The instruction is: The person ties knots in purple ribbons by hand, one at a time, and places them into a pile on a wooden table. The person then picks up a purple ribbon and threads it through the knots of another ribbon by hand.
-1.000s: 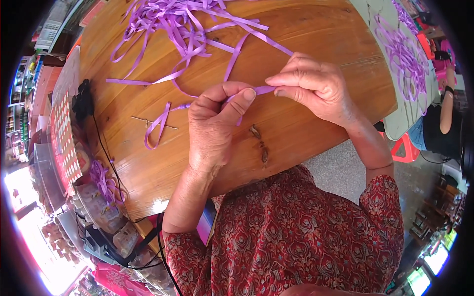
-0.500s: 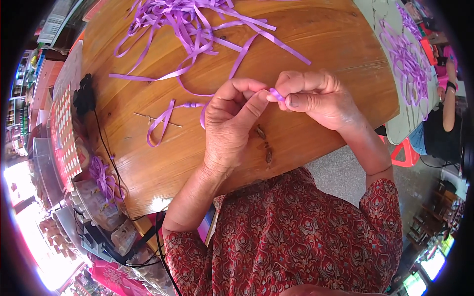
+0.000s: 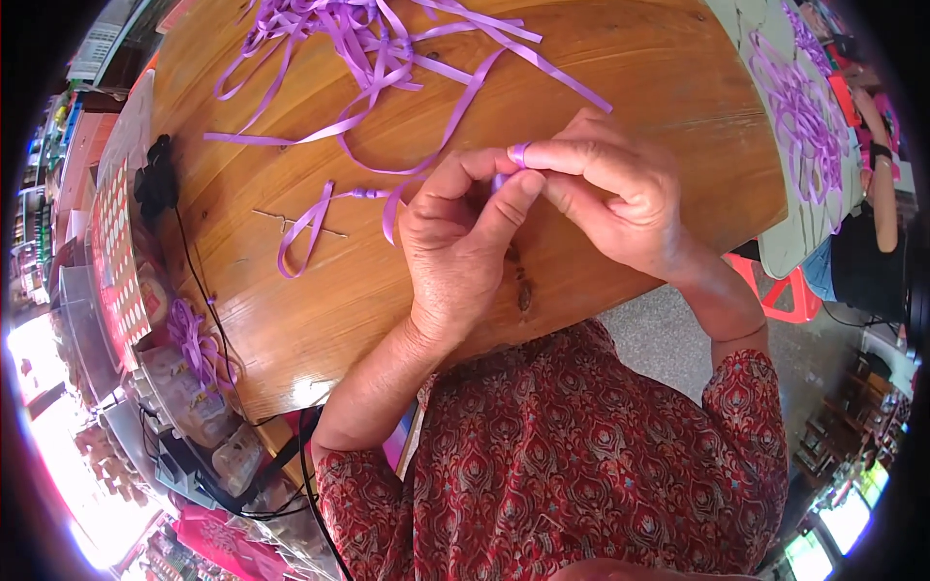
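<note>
Black corded device (image 3: pixel 157 182), dotted sheet (image 3: pixel 118 261) at left; red stool (image 3: pixel 803 298) (partly hidden) at right.

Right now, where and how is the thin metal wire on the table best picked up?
Probably by its left end, coming from the left and above: the thin metal wire lies flat, that end sticks out bare, and the purple ribbon loop crosses it further right.

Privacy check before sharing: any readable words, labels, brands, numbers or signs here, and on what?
None legible.
Narrow purple fabric ribbon: no lettering visible.
Brown wooden tabletop: no lettering visible.
Small multicoloured shelf goods, left edge: too small and blurred.
Pale rectangular panel, upper left: marks too small to read.
</note>
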The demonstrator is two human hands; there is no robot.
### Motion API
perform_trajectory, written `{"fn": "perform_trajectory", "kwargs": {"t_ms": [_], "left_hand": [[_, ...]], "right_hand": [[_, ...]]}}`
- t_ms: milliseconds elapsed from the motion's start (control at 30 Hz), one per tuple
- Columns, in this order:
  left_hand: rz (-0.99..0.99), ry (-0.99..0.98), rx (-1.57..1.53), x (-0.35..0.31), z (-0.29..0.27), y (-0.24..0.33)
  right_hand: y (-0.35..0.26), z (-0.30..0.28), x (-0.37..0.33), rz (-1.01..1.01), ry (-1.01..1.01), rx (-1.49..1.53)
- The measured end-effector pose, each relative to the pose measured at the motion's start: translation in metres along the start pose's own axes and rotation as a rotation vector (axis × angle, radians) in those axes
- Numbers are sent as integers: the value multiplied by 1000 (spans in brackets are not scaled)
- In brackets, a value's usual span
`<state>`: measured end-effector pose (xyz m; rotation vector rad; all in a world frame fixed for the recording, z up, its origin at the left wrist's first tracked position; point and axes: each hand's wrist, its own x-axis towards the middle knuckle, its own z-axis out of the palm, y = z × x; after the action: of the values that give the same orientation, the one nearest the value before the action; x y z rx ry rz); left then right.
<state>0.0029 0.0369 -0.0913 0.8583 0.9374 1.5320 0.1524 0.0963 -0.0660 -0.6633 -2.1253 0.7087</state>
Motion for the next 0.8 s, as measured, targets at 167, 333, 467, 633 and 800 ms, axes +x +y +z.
{"fn": "perform_trajectory", "kwargs": {"t_ms": [167,333,467,633,800], "left_hand": [[-43,36,2,-2,2,5],[-132,-1,-118,-2,3,18],[-161,31,22,-1,0,12],[-186,55,143,1,-4,11],[-278,23,123,3,-7,18]], "right_hand": [[-5,3,-2,139,9,115],[-1,-4,0,521,-117,704],[4,-2,-1,62,-109,65],[10,-2,0,-309,-49,-368],[12,-9,10,-588,-70,-451]]}}
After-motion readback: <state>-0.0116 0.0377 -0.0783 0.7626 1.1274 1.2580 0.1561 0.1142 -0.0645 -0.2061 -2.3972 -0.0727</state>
